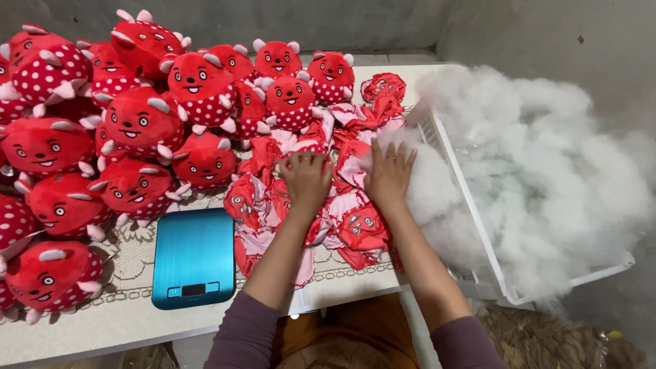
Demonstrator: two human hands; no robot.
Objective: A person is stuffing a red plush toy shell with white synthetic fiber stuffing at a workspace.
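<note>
1. Nearest, two forearms in mauve sleeves reach forward over the edge of a white table [96, 335] covered with a lace-patterned cloth.
2. Just left of the arms, a flat blue kitchen scale [193, 256] lies on the table, its dark display strip at the near edge.
3. Beyond that, the left hand [305, 176] lies palm down, fingers curled, pressing on a heap of unstuffed toy skins [342, 225], red and pink fabric with printed faces; it clutches nothing that can be made out.
4. Beside it, the right hand [390, 172] lies flat and open with fingers spread, at the right edge of the same heap, touching a tuft of white stuffing fibre [547, 178].
5. That fibre fills and spills over a white plastic crate [509, 287], which hangs past the table's right edge, its near wall just beside the right forearm.
6. Further left and back, many stuffed red plush toys [137, 123] with white dots, small pink-white horns and smiling faces are piled along the table up to the grey wall [328, 20].
</note>
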